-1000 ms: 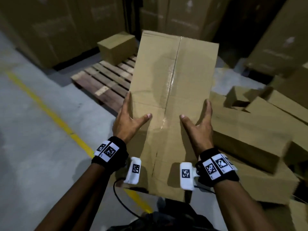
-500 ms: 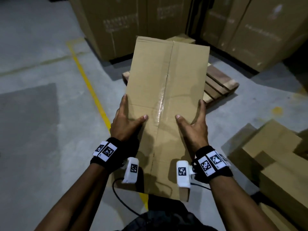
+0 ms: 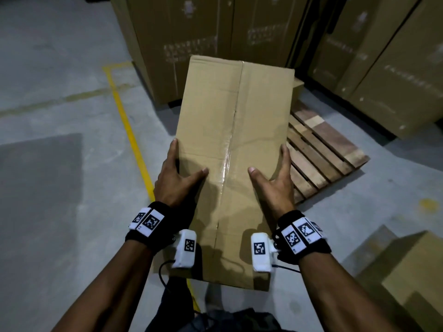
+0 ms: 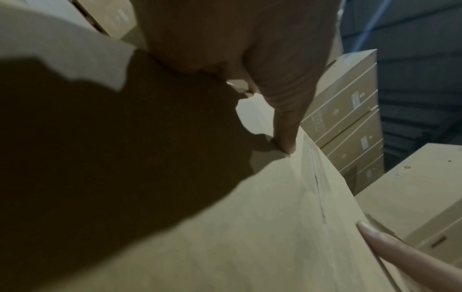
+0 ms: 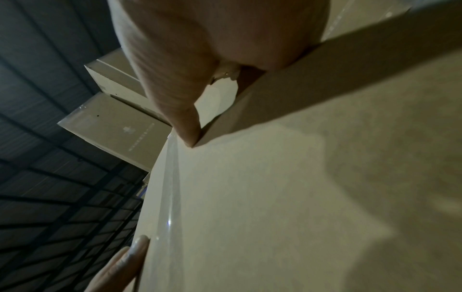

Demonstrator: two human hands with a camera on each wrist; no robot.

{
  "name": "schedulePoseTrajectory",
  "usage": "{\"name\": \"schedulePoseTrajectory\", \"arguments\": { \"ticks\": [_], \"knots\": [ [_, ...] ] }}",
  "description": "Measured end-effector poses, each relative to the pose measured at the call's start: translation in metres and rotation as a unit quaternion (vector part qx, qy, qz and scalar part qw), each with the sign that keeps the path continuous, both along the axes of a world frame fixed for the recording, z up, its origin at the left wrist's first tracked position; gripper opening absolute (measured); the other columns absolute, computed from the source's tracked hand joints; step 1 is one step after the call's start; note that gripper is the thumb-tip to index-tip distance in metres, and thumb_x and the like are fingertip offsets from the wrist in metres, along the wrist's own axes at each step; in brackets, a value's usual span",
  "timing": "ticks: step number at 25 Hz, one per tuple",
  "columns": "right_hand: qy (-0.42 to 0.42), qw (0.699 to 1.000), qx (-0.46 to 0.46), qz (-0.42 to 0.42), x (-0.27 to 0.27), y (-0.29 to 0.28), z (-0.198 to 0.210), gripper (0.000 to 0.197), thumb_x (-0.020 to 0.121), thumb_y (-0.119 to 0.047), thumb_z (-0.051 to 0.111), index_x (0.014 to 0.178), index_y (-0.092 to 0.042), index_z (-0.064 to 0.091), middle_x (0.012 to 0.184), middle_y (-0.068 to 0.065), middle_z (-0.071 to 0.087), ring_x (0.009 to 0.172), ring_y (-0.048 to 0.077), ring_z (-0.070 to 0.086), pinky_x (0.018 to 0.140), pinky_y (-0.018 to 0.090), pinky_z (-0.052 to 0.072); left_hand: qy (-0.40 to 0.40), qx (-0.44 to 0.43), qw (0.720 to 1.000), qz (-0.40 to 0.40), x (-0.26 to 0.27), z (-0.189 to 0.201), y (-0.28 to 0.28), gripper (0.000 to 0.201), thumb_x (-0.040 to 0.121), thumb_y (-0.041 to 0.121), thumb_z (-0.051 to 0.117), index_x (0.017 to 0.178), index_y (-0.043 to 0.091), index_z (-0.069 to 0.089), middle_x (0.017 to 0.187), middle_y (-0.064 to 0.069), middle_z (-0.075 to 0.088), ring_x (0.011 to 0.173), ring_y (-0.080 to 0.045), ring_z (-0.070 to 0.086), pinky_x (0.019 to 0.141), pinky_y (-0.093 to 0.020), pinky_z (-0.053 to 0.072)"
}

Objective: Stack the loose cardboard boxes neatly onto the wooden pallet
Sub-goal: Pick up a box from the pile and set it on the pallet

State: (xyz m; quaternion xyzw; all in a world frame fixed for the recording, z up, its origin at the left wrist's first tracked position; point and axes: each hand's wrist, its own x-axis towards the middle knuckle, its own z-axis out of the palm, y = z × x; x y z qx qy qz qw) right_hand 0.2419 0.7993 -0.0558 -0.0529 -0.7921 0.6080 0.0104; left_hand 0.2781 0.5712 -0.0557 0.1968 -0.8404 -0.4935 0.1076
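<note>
I carry a long, tape-sealed cardboard box (image 3: 235,130) lengthwise in front of me, between both hands. My left hand (image 3: 177,178) lies against its left edge, thumb flat on top and index finger straight along the side. My right hand (image 3: 275,183) mirrors it on the right edge. The other fingers are hidden behind the box. The wooden pallet (image 3: 318,149) lies on the floor beyond and to the right, partly covered by the box. In the wrist views the left thumb (image 4: 282,118) and right thumb (image 5: 175,98) press on the box top (image 4: 275,227).
Tall stacked cartons (image 3: 191,32) stand behind the pallet, and more (image 3: 395,68) at the back right. A corner of a small box (image 3: 297,83) peeks out behind the carried one. A loose box (image 3: 412,271) lies at the lower right. A yellow floor line (image 3: 124,121) runs on the left.
The view has swung from the pile of loose boxes towards the pallet, which now lies just beyond the carried box. Both hands keep the same hold.
</note>
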Motion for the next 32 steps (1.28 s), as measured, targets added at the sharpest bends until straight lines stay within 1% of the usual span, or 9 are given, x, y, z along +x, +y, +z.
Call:
{"name": "schedulePoseTrajectory", "arguments": {
  "ticks": [5, 12, 14, 17, 20, 22, 25, 28, 32],
  "knots": [
    [0.013, 0.998, 0.026, -0.051, -0.099, -0.059, -0.008, 0.097, 0.084, -0.039, 0.079, 0.153, -0.052, 0.012, 0.161, -0.008, 0.032, 0.142, 0.017, 0.038, 0.118, 0.046, 0.033, 0.004, 0.017, 0.998, -0.054, -0.13, -0.019, -0.064, 0.105, 0.065, 0.064, 0.076, 0.148, 0.056, 0.013, 0.153, 0.013, 0.042, 0.135, -0.022, 0.047, 0.11, -0.047, 0.04],
    [-0.006, 0.986, 0.038, -0.159, -0.215, -0.115, 0.012, 0.099, 0.084, -0.039, 0.079, 0.155, -0.049, 0.01, 0.162, -0.007, 0.029, 0.142, 0.019, 0.036, 0.115, 0.04, 0.031, -0.016, 0.005, 0.985, -0.17, -0.294, 0.003, -0.12, 0.103, 0.072, 0.063, 0.076, 0.15, 0.054, 0.008, 0.159, 0.008, 0.032, 0.141, -0.026, 0.038, 0.114, -0.05, 0.034],
    [-0.001, 0.982, 0.036, -0.188, -0.245, -0.12, 0.013, 0.099, 0.083, -0.041, 0.079, 0.155, -0.049, 0.011, 0.163, -0.008, 0.028, 0.141, 0.018, 0.038, 0.116, 0.04, 0.031, -0.018, 0.002, 0.98, -0.198, -0.338, 0.005, -0.123, 0.105, 0.074, 0.059, 0.077, 0.152, 0.05, 0.008, 0.161, 0.009, 0.027, 0.144, -0.025, 0.033, 0.115, -0.05, 0.031],
    [0.002, 0.976, 0.031, -0.216, -0.286, -0.121, 0.004, 0.102, 0.073, -0.054, 0.079, 0.149, -0.059, 0.011, 0.162, -0.01, 0.03, 0.141, 0.02, 0.04, 0.116, 0.053, 0.035, -0.007, 0.017, 0.971, -0.238, -0.394, 0.0, -0.121, 0.108, 0.07, 0.06, 0.077, 0.152, 0.049, 0.008, 0.162, 0.007, 0.026, 0.145, -0.023, 0.031, 0.116, -0.054, 0.03],
    [-0.003, 0.971, 0.016, -0.238, -0.336, -0.118, -0.009, 0.102, 0.067, -0.061, 0.077, 0.145, -0.065, 0.012, 0.16, -0.012, 0.032, 0.141, 0.02, 0.039, 0.116, 0.055, 0.034, -0.004, 0.02, 0.964, -0.265, -0.453, -0.009, -0.112, 0.106, 0.077, 0.047, 0.081, 0.156, 0.041, 0.01, 0.161, 0.003, 0.026, 0.144, -0.022, 0.03, 0.115, -0.045, 0.028],
    [-0.009, 0.968, 0.018, -0.25, -0.372, -0.113, -0.015, 0.102, 0.067, -0.062, 0.076, 0.145, -0.065, 0.011, 0.16, -0.011, 0.033, 0.142, 0.02, 0.039, 0.116, 0.055, 0.034, -0.007, 0.013, 0.962, -0.274, -0.495, -0.014, -0.105, 0.106, 0.077, 0.046, 0.08, 0.156, 0.04, 0.009, 0.162, 0.003, 0.025, 0.145, -0.023, 0.029, 0.114, -0.044, 0.028],
    [-0.038, 0.963, 0.025, -0.265, -0.418, -0.108, -0.02, 0.1, 0.071, -0.059, 0.076, 0.145, -0.064, 0.009, 0.158, -0.007, 0.036, 0.14, 0.024, 0.041, 0.115, 0.054, 0.034, -0.027, -0.005, 0.959, -0.282, -0.545, -0.016, -0.098, 0.108, 0.076, 0.05, 0.08, 0.155, 0.043, 0.008, 0.161, 0.001, 0.026, 0.145, -0.026, 0.03, 0.116, -0.051, 0.03],
    [-0.042, 0.958, 0.022, -0.282, -0.462, -0.103, -0.016, 0.1, 0.078, -0.049, 0.078, 0.15, -0.057, 0.009, 0.161, -0.01, 0.031, 0.143, 0.022, 0.037, 0.118, 0.051, 0.031, -0.042, -0.009, 0.954, -0.296, -0.597, -0.013, -0.092, 0.108, 0.075, 0.053, 0.08, 0.155, 0.044, 0.008, 0.161, -0.001, 0.027, 0.144, -0.027, 0.031, 0.115, -0.053, 0.03],
    [-0.047, 0.948, 0.017, -0.314, -0.509, -0.103, -0.014, 0.101, 0.082, -0.041, 0.079, 0.156, -0.047, 0.009, 0.162, -0.01, 0.03, 0.143, 0.02, 0.036, 0.118, 0.047, 0.031, -0.059, 0.002, 0.941, -0.333, -0.661, -0.016, -0.083, 0.106, 0.077, 0.051, 0.079, 0.155, 0.043, 0.009, 0.161, 0.001, 0.028, 0.145, -0.028, 0.031, 0.114, -0.049, 0.029]
  ]
}}
